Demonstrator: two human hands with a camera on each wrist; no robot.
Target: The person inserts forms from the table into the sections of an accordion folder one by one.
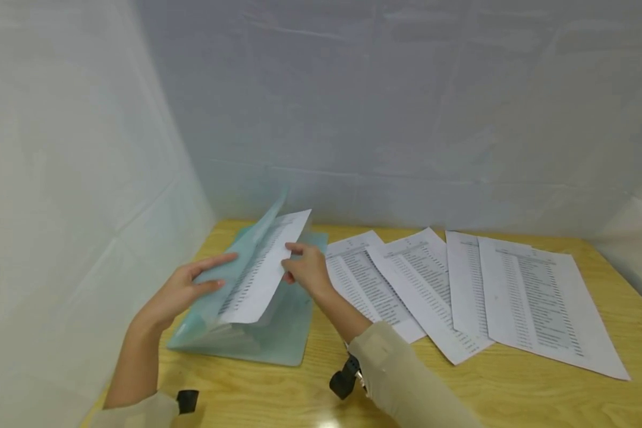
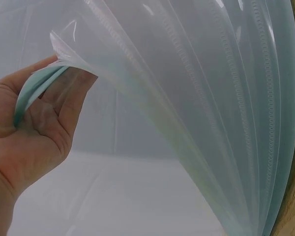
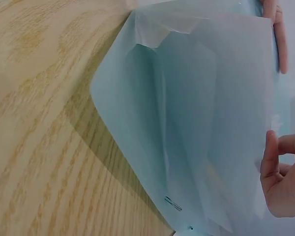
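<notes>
A pale green clear-sleeve folder point(image 1: 278, 339) lies open on the wooden table point(image 1: 513, 392) at the left. My left hand point(image 1: 192, 288) grips its lifted cover and clear sleeves point(image 2: 187, 98), thumb and fingers pinching the green edge point(image 2: 32, 93). My right hand point(image 1: 305, 267) pinches a printed sheet point(image 1: 264, 270) by its right edge, the sheet standing tilted in the folder's open mouth. In the right wrist view the sheet point(image 3: 221, 123) sits against the green sleeves, my right fingers point(image 3: 280, 172) on its edge.
Several printed sheets lie fanned on the table to the right of the folder, the nearest point(image 1: 366, 282) overlapped by others point(image 1: 540, 303). White plastic sheeting walls the table at the left point(image 1: 59, 208) and back. Bare wood shows along the front edge.
</notes>
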